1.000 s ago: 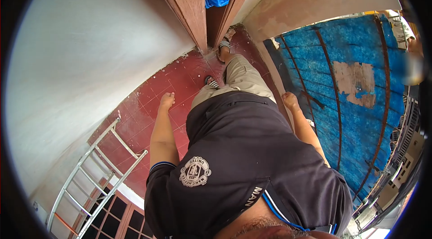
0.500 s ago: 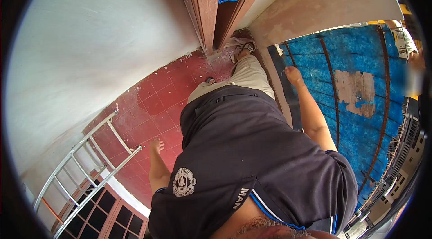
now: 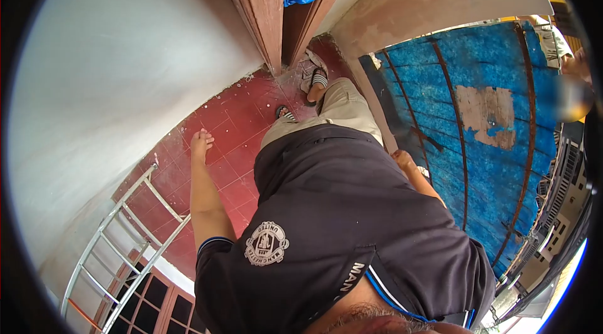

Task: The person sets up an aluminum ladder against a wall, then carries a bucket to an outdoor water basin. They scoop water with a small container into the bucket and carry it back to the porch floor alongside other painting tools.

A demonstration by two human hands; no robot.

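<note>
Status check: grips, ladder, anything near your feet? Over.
Left grip open, apparently empty; right grip partly hidden. Metal ladder at left, untouched. Crumpled cloth, apparently, near striped sandal.

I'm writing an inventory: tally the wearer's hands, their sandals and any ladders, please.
Hands: 2 (left hand, right hand)
Striped sandals: 2 (left sandal, right sandal)
Silvery ladder: 1
Total: 5

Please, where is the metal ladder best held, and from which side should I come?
Probably hold the ladder by its nearer side rail, around mid-length, coming from the red floor. That rail is long and slim and faces the tiles, while the pale wall lies beyond the other rail, likely leaving less room there.
</note>
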